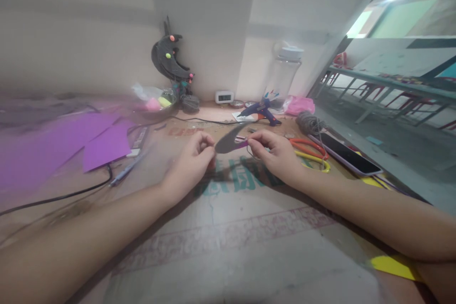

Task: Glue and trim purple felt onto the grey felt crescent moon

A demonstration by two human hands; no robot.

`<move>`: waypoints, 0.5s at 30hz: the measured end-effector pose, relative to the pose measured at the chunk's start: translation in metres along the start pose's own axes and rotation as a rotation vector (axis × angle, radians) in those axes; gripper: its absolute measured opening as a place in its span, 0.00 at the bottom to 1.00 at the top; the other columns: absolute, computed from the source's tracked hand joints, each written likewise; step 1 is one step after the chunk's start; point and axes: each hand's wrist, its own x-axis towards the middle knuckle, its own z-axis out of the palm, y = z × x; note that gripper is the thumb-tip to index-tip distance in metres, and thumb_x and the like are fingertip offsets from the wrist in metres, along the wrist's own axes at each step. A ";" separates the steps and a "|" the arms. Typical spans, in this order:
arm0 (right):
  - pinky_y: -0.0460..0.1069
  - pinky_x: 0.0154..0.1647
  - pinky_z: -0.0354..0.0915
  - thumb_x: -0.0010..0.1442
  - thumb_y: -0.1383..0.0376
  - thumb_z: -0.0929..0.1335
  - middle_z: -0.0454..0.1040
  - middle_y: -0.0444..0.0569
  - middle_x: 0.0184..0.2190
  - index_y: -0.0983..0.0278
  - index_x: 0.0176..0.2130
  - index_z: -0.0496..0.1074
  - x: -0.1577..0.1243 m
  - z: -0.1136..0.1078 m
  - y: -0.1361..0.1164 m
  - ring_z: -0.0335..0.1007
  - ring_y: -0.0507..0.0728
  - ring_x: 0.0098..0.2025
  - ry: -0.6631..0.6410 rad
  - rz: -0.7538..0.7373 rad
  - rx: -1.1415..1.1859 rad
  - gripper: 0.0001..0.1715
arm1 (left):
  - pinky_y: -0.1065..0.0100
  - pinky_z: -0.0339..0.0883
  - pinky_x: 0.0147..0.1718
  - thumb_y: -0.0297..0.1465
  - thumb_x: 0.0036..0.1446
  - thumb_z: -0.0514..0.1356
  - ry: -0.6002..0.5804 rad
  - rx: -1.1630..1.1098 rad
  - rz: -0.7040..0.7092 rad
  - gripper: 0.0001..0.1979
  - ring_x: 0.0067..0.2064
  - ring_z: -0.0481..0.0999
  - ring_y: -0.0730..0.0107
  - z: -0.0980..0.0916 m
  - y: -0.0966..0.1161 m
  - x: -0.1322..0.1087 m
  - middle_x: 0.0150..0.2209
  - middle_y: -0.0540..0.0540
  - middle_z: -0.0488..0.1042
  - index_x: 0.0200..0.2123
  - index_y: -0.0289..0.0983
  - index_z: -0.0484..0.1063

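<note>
Between my two hands, a little above the tabletop, is a grey crescent-shaped piece (231,141) with a purple strip along its lower right end. My left hand (194,156) has its fingers pinched at the piece's left end. On the other side, my right hand (272,154) pinches the purple end between thumb and forefinger. A thin grey strand hangs beside the right fingertips. Just behind the hands lies a blue glue gun (261,111). Orange-handled scissors (309,145) and a yellow handle (313,161) lie beside my right wrist.
Purple sheets (107,145), a pen (124,173) and a black cable (71,194) lie left. A dark crescent ornament (167,59), small clock (224,97) and clear bottle (283,73) stand along the back. Grey yarn (310,122) and a phone (345,152) are right.
</note>
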 end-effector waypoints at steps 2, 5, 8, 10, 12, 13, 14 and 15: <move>0.45 0.27 0.60 0.64 0.62 0.65 0.70 0.42 0.22 0.64 0.34 0.72 0.000 0.000 -0.001 0.64 0.50 0.24 0.014 0.011 0.026 0.10 | 0.73 0.59 0.24 0.28 0.56 0.55 0.038 -0.054 -0.030 0.06 0.23 0.67 0.75 0.000 0.000 0.001 0.21 0.57 0.67 0.38 0.41 0.62; 0.45 0.27 0.60 0.64 0.61 0.66 0.69 0.40 0.20 0.63 0.34 0.71 -0.002 0.001 -0.001 0.64 0.49 0.22 0.037 0.029 0.061 0.09 | 0.72 0.59 0.24 0.26 0.55 0.54 0.010 -0.072 -0.045 0.08 0.22 0.67 0.75 0.000 -0.004 0.004 0.22 0.56 0.67 0.40 0.40 0.64; 0.45 0.26 0.62 0.64 0.60 0.66 0.70 0.40 0.19 0.63 0.34 0.69 -0.003 0.003 -0.001 0.66 0.50 0.21 0.071 0.056 0.144 0.09 | 0.73 0.60 0.26 0.22 0.51 0.55 -0.099 0.023 -0.022 0.11 0.25 0.68 0.75 0.000 -0.008 0.006 0.25 0.54 0.70 0.38 0.39 0.65; 0.45 0.26 0.63 0.64 0.60 0.66 0.71 0.40 0.19 0.63 0.34 0.68 -0.004 0.003 -0.001 0.68 0.50 0.21 0.082 0.047 0.159 0.09 | 0.72 0.61 0.27 0.24 0.53 0.58 -0.145 0.064 0.003 0.13 0.29 0.71 0.74 0.000 -0.009 0.005 0.29 0.53 0.72 0.42 0.39 0.67; 0.45 0.26 0.63 0.64 0.62 0.67 0.73 0.41 0.21 0.63 0.34 0.69 -0.006 0.002 -0.001 0.70 0.50 0.23 0.083 -0.019 0.100 0.07 | 0.71 0.64 0.30 0.31 0.56 0.61 -0.147 0.050 0.022 0.16 0.32 0.73 0.71 0.000 -0.009 0.004 0.31 0.51 0.73 0.48 0.39 0.67; 0.45 0.27 0.64 0.64 0.63 0.67 0.74 0.42 0.23 0.63 0.35 0.70 -0.007 0.001 -0.002 0.70 0.50 0.24 0.075 -0.078 0.052 0.06 | 0.70 0.65 0.31 0.36 0.57 0.61 -0.136 0.039 0.023 0.18 0.33 0.73 0.70 0.000 -0.008 0.004 0.32 0.49 0.74 0.50 0.38 0.68; 0.45 0.28 0.64 0.63 0.64 0.68 0.76 0.43 0.26 0.62 0.36 0.71 -0.008 0.001 -0.002 0.71 0.50 0.26 0.052 -0.155 0.002 0.04 | 0.68 0.66 0.33 0.40 0.57 0.61 -0.113 0.030 0.017 0.20 0.33 0.74 0.69 0.000 -0.007 0.003 0.33 0.49 0.75 0.51 0.38 0.68; 0.45 0.30 0.65 0.63 0.65 0.68 0.77 0.44 0.28 0.62 0.38 0.72 -0.009 0.000 -0.002 0.72 0.51 0.27 0.019 -0.245 -0.044 0.03 | 0.67 0.66 0.34 0.42 0.58 0.61 -0.088 0.030 0.004 0.21 0.33 0.74 0.68 0.000 -0.006 0.003 0.33 0.48 0.76 0.50 0.37 0.70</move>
